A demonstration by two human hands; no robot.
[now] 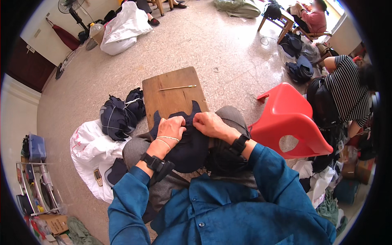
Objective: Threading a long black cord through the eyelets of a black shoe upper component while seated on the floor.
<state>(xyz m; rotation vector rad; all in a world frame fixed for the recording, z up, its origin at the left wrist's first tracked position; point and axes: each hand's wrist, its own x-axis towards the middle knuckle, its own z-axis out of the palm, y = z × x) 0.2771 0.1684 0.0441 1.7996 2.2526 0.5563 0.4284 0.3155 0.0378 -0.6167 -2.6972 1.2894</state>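
A dark navy fabric piece (188, 151) with two upright pointed flaps lies over my lap and against the near end of a wooden stool (171, 87). My left hand (173, 127), a pale band at its wrist, has its fingers curled down onto the piece's upper edge. Across from it, my right hand (210, 124) pinches the same edge beside the right flap. The fingertips of both hands are close together, and anything small between them is hidden. A thin, pale, pointed rod (177, 87) rests across the stool top.
A red plastic chair (286, 118) stands close on my right, near a person in a striped top (347, 85). Tied dark bundles (118, 116) and a white sack (92, 147) with a small phone (98, 177) lie at left. Another person (314, 20) sits far right.
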